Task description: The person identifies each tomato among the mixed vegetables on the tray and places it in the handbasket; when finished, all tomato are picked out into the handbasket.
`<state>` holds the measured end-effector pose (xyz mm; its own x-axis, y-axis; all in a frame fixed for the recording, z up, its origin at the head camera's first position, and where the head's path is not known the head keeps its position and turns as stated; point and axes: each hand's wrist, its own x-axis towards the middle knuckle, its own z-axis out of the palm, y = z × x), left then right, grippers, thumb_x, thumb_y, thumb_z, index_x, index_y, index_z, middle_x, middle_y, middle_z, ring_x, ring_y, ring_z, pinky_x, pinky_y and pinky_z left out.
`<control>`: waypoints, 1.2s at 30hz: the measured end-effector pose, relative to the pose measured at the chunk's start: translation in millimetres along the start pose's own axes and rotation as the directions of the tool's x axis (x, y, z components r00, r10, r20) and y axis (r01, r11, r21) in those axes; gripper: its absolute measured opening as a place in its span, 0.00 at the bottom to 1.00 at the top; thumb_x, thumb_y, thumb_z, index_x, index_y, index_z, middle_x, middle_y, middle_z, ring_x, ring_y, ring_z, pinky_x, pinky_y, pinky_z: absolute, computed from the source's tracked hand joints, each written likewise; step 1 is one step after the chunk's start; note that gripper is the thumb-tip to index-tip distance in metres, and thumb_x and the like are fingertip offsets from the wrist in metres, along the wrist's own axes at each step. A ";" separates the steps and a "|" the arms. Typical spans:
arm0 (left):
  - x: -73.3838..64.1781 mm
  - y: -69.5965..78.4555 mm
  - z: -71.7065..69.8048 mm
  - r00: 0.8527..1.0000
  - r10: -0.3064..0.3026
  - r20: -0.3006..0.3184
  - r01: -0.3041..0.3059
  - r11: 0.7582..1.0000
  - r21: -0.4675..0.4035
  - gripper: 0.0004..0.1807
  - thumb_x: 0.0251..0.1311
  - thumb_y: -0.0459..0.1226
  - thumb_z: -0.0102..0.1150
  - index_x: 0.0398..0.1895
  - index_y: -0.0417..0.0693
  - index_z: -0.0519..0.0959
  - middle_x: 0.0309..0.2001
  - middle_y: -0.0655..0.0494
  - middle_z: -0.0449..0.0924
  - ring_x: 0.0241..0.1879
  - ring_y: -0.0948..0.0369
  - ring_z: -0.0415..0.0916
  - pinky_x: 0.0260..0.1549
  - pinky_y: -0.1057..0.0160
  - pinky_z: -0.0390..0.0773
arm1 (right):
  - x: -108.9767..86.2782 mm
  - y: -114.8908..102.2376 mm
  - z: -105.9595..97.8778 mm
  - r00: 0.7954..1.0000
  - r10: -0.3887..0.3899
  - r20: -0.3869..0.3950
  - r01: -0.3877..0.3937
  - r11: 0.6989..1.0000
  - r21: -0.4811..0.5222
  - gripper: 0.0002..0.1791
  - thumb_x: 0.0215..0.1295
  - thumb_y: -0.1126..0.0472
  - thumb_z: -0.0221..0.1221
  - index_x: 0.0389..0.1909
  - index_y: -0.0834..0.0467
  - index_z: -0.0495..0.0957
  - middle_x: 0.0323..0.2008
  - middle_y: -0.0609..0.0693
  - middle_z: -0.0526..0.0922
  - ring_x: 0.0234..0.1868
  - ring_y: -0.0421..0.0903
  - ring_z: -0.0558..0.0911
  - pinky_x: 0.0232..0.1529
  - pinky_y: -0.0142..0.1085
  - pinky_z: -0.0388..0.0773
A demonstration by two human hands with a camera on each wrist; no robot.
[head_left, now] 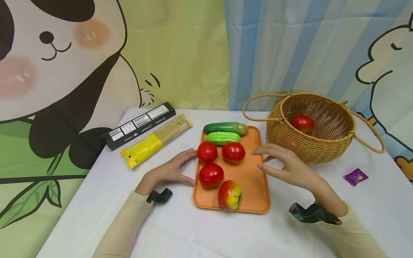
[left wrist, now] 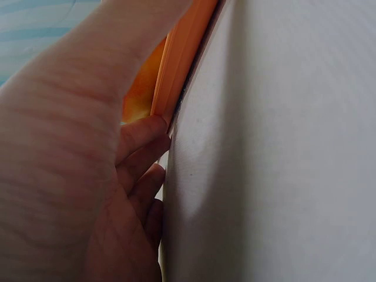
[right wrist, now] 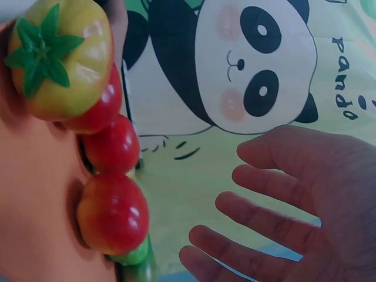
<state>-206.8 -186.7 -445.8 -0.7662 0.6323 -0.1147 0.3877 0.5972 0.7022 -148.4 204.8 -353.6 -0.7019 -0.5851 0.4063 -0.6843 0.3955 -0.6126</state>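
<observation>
An orange tray (head_left: 250, 179) lies on the table and carries a cucumber (head_left: 226, 128), a light green ridged vegetable (head_left: 222, 138), three red tomatoes (head_left: 233, 152) and a red-yellow tomato (head_left: 229, 195). My left hand (head_left: 172, 166) is at the tray's left side, thumb and fingers spread. In the left wrist view its fingertips (left wrist: 154, 126) are right at the tray's orange rim (left wrist: 182, 56). Over the tray's right edge hovers my right hand (head_left: 287, 166), fingers apart and nothing between them. The right wrist view shows this hand (right wrist: 288, 205) with its fingers loosely spread.
Right of the tray stands a wicker basket (head_left: 309, 150) with a red tomato (head_left: 302, 124) inside and handles sticking out. Behind my left hand lie a yellow noodle packet (head_left: 142, 150) and a black box (head_left: 138, 125). A small purple packet (head_left: 355, 177) is at the far right.
</observation>
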 end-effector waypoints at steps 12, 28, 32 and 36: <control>0.7 -1.1 0.6 1.000 0.010 0.002 -0.010 1.000 0.007 0.56 0.42 0.55 0.77 0.75 0.53 0.58 0.76 0.55 0.49 0.77 0.56 0.39 0.73 0.48 0.46 | 1.1 -1.9 27.6 0.980 0.043 0.196 -0.062 0.994 0.093 0.18 0.64 0.64 0.63 0.55 0.51 0.77 0.54 0.47 0.79 0.53 0.45 0.77 0.46 0.37 0.82; -0.2 0.7 -1.3 1.000 -0.013 0.002 0.013 1.000 0.006 0.57 0.41 0.55 0.77 0.75 0.54 0.58 0.77 0.55 0.48 0.77 0.56 0.39 0.73 0.47 0.46 | -1.8 -4.9 64.8 0.917 0.057 0.394 -0.124 0.981 0.146 0.31 0.58 0.42 0.67 0.63 0.44 0.73 0.58 0.44 0.67 0.54 0.44 0.71 0.53 0.41 0.76; 0.5 0.8 -0.8 1.000 -0.012 0.006 0.012 1.000 0.008 0.57 0.41 0.56 0.77 0.75 0.54 0.58 0.77 0.55 0.48 0.77 0.56 0.39 0.73 0.47 0.46 | -3.9 -4.5 70.5 0.915 0.059 0.399 -0.122 0.983 0.135 0.32 0.57 0.41 0.67 0.63 0.42 0.72 0.57 0.43 0.68 0.56 0.43 0.70 0.57 0.40 0.75; 0.9 1.1 -0.5 1.000 -0.013 0.006 0.013 1.000 0.012 0.57 0.41 0.56 0.77 0.75 0.54 0.58 0.77 0.55 0.48 0.77 0.56 0.39 0.73 0.47 0.47 | -4.0 -2.5 73.8 0.923 0.040 0.383 -0.107 0.982 0.155 0.30 0.57 0.42 0.68 0.59 0.45 0.71 0.56 0.42 0.70 0.56 0.42 0.71 0.58 0.39 0.75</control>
<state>-207.4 -185.7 -444.8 -0.7679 0.6277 -0.1281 0.3843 0.6113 0.6918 -129.3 153.8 -403.7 -0.5996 -0.7951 0.0912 -0.5664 0.3411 -0.7502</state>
